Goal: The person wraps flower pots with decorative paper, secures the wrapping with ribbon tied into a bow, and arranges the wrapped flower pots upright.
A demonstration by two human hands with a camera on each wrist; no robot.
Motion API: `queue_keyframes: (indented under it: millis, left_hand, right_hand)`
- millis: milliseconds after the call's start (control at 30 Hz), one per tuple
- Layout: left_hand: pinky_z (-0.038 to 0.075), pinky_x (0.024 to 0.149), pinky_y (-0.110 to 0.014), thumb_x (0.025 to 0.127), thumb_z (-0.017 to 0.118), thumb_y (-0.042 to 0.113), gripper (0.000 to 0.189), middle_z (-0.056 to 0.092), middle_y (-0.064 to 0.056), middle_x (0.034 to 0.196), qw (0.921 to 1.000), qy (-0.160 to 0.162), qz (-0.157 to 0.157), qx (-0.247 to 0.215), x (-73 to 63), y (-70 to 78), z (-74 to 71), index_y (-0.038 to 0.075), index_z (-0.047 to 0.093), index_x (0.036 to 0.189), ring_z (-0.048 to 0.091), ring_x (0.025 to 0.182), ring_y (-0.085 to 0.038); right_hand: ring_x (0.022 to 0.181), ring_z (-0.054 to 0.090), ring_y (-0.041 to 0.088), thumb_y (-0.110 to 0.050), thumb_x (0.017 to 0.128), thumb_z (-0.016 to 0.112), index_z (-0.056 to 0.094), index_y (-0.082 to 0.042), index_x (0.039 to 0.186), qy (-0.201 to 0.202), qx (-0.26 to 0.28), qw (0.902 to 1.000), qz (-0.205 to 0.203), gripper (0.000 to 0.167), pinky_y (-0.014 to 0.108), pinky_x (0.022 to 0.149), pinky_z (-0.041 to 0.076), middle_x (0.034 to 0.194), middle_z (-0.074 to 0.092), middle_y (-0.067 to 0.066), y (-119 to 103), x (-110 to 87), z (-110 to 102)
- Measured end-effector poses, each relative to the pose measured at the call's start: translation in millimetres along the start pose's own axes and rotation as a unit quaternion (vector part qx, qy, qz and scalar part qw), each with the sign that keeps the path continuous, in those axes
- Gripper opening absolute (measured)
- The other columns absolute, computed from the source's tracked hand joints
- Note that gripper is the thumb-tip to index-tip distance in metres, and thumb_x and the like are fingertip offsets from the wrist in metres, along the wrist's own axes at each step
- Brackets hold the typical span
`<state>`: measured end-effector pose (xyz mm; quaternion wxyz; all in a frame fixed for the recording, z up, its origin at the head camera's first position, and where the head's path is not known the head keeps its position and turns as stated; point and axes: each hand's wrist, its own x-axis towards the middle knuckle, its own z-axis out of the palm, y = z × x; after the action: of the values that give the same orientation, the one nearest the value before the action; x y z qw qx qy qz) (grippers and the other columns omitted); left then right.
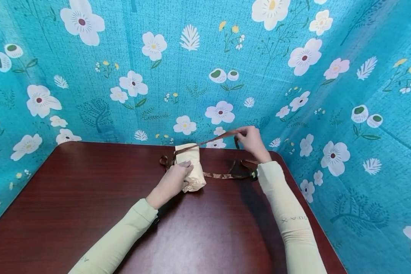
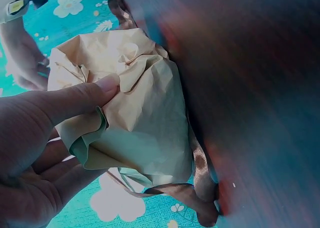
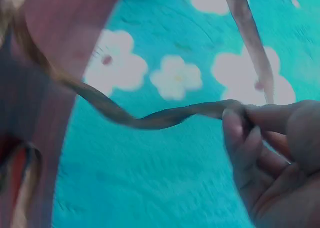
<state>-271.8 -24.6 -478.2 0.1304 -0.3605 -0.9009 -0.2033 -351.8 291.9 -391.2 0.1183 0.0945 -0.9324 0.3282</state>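
A cream paper-wrapped packet (image 1: 197, 171) with crumpled, folded paper lies near the table's back edge. My left hand (image 1: 171, 180) grips its near left side; in the left wrist view, the thumb of the left hand (image 2: 45, 123) presses on the folded paper (image 2: 140, 87). Around the packet's far part runs a shiny brown ribbon (image 1: 229, 133). Up to the right, my right hand (image 1: 253, 142) pinches this ribbon and holds it stretched above the table. The right wrist view shows the twisted ribbon (image 3: 105, 103) between thumb and fingers of the right hand (image 3: 280, 158).
More ribbon (image 1: 226, 176) trails right from the packet across the dark red table (image 1: 89, 213). A small ribbon loop (image 1: 164, 160) sits left of the packet. Blue flowered cloth (image 1: 191, 95) hangs behind the table and along its right side.
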Motion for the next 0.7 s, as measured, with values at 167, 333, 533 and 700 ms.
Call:
queue_keyframes:
  millis: [167, 333, 533, 700]
  left_hand:
    - [0.052, 0.101, -0.041, 0.073, 0.088, -0.002, 0.057, 0.063, -0.026, 0.134, 1.0, 0.001, 0.002, 0.002, -0.4, 1.5, -1.3, -0.005, 0.068, 0.127, 0.059, 0.13, -0.032]
    - [0.053, 0.1, -0.041, 0.073, 0.088, -0.002, 0.057, 0.064, -0.025, 0.133, 0.9999, 0.003, 0.003, 0.013, -0.4, 2.2, -0.7, -0.005, 0.068, 0.125, 0.06, 0.129, -0.032]
    - [0.053, 0.1, -0.043, 0.073, 0.088, -0.002, 0.058, 0.064, -0.025, 0.133, 0.9999, -0.001, 0.002, 0.01, 0.4, 3.4, -1.7, -0.005, 0.068, 0.127, 0.06, 0.128, -0.033]
    - [0.052, 0.101, -0.042, 0.072, 0.089, -0.001, 0.058, 0.064, -0.026, 0.133, 0.9998, 0.002, 0.007, 0.02, 0.1, 2.7, -3.8, -0.005, 0.068, 0.126, 0.061, 0.128, -0.033]
  right_hand:
    - [0.087, 0.074, 0.036, -0.014, 0.105, 0.055, 0.071, -0.001, 0.125, 0.076, 0.053, 0.9957, -0.008, 0.029, 0.027, 0.057, 0.054, 0.109, 0.074, 0.021, 1.0, 0.7, -28.8]
    - [0.098, 0.072, 0.039, -0.014, 0.106, 0.052, 0.065, 0.001, 0.133, 0.093, 0.083, 0.9919, 0.021, 0.033, 0.024, 0.072, 0.059, 0.118, 0.071, 0.023, 9.4, -3.5, -50.9]
    - [0.09, 0.076, 0.022, -0.015, 0.106, 0.052, 0.064, 0.002, 0.134, 0.107, 0.065, 0.9906, 0.055, 0.035, 0.017, 0.072, 0.057, 0.12, 0.069, 0.027, 38.6, -14.5, -74.9]
    - [0.088, 0.077, 0.023, -0.016, 0.106, 0.052, 0.064, 0.008, 0.131, 0.101, 0.065, 0.9891, 0.085, 0.036, 0.018, 0.07, 0.058, 0.117, 0.068, 0.033, 68.8, -19.2, -79.1]
